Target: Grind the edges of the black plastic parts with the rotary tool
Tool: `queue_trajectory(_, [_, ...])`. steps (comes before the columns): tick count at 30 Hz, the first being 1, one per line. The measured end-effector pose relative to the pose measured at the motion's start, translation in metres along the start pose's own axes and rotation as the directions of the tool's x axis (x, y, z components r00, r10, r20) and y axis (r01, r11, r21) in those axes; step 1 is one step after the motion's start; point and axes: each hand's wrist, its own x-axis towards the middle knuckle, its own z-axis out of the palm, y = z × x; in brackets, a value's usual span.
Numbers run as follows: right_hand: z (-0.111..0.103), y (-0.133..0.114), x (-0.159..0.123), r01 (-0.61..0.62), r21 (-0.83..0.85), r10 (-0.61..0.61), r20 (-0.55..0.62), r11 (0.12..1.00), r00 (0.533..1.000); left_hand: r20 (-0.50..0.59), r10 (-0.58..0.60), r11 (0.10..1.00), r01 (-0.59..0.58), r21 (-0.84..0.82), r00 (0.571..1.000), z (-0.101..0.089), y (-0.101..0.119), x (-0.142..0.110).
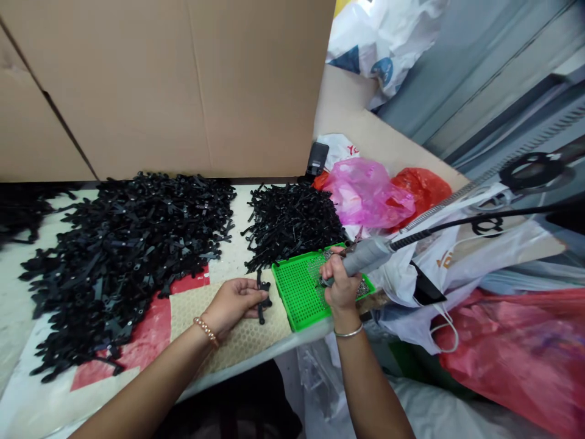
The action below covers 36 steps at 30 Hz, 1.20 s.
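Observation:
My left hand point(237, 302) pinches a small black plastic part point(262, 299) with narrow arms, just above a tan textured mat point(196, 311). Wrapped round a grey electric screwdriver point(368, 253), my right hand point(340, 281) is over a green perforated tray point(299, 299). Small metal screws point(363, 285) lie in the tray's right part. The screwdriver's tip is hidden behind my hand. Behind the mat and tray spreads a heap of thin black parts point(292, 219).
A larger heap of black parts point(150, 238) covers the table's left side, partly over a red sheet point(137, 347). Cardboard point(155, 85) walls the back. Pink point(365, 192) and red plastic bags crowd the right. The screwdriver's black cable point(479, 214) runs off to the right.

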Motion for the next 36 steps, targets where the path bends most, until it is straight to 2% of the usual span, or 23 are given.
queue_trajectory(5, [0.011, -0.030, -0.001, 0.015, 0.132, -0.009, -0.043, 0.991, 0.999, 0.040, -0.020, 1.000, 0.021, -0.023, 0.999, 0.000, 0.002, 0.001])
queue_trajectory(7, [0.022, -0.046, -0.009, -0.016, 0.234, 0.011, 0.022, 0.972, 1.000, 0.041, -0.005, 1.000, 0.006, -0.028, 0.999, -0.001, 0.001, 0.002])
queue_trajectory(10, [0.042, -0.058, -0.028, -0.143, 0.315, 0.086, 0.187, 0.938, 0.979, 0.045, 0.019, 0.999, -0.018, -0.035, 0.999, -0.001, -0.002, 0.003])
queue_trajectory(13, [0.061, -0.050, -0.046, -0.232, 0.312, 0.156, 0.249, 0.921, 0.956, 0.058, 0.033, 0.999, -0.031, -0.025, 0.998, -0.002, -0.003, 0.004])
queue_trajectory(19, [0.080, -0.032, -0.056, -0.282, 0.309, 0.209, 0.248, 0.908, 0.946, 0.070, 0.065, 0.998, -0.065, -0.001, 0.995, -0.003, -0.005, 0.006])
queue_trajectory(36, [0.078, -0.029, -0.059, -0.259, 0.282, 0.188, 0.253, 0.924, 0.949, 0.065, 0.060, 0.998, -0.060, -0.003, 0.996, -0.001, -0.007, 0.007])
